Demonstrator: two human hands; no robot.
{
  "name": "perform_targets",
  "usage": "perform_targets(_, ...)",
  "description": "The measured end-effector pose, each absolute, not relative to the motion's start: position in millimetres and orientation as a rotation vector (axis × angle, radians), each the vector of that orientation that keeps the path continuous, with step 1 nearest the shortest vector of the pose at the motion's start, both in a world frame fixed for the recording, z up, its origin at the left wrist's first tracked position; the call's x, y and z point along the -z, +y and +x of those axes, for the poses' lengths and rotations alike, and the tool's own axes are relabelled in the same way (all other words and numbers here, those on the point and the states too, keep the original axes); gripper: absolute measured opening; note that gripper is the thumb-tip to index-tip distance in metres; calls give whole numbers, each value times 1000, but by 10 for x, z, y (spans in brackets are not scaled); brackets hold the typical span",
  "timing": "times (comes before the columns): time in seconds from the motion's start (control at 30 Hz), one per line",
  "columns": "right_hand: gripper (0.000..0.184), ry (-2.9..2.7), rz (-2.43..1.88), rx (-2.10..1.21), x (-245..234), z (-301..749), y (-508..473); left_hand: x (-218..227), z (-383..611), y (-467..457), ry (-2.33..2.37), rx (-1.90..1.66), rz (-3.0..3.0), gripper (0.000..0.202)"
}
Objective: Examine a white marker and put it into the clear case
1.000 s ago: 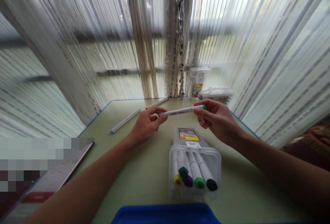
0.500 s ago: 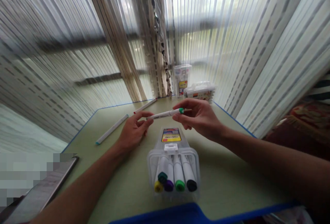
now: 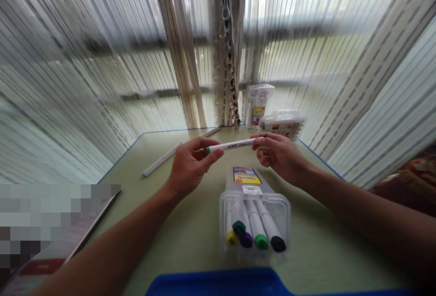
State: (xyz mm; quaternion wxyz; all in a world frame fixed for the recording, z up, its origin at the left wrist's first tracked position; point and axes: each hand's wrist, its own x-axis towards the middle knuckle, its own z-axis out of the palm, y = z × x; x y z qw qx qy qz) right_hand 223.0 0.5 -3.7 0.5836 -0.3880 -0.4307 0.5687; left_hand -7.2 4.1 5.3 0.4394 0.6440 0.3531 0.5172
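A white marker [image 3: 234,144] with a green cap at its left end is held level above the green table [image 3: 190,237]. My left hand [image 3: 189,166] pinches the green end between thumb and fingers. The marker's right end is pinched by my right hand [image 3: 279,155]. Right below, a clear plastic case [image 3: 255,216] lies open towards me with several markers inside, their yellow, teal, purple, green and black caps showing.
Two loose white markers [image 3: 160,161] lie at the back left of the table. Two more clear marker boxes [image 3: 282,123] stand at the back by the striped curtain. A blue tray edge [image 3: 218,282] is at the near side, and a flat dark item [image 3: 85,228] sits at the left.
The marker has been turned end for end: its green cap was at my right hand, now it is at my left. The view has also swung slightly.
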Motion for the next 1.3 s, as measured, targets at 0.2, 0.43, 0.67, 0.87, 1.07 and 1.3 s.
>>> perform_targets(0.2,15,-990,-947,-1371,63,2225,10,-84,-48,-36,813,-1312,1613,29)
perform_targets(0.43,14,-1000,-944,-1365,57,2230,9,-96,-35,-47,814,-1302,1616,24)
perform_targets(0.67,15,-1006,-950,-1361,46,2218,1,-103,-28,-60,803,-1322,1609,25)
perform_targets(0.87,17,-1016,-976,-1390,60,2223,-1,-107,-18,-93,795,-1332,1622,28)
perform_targets(1.07,15,-1022,-977,-1413,65,2232,2,-109,-18,-102,818,-1330,1646,25)
perform_targets(1.3,15,-1031,-970,-1404,82,2239,11,-121,-17,-100,808,-1337,1647,25)
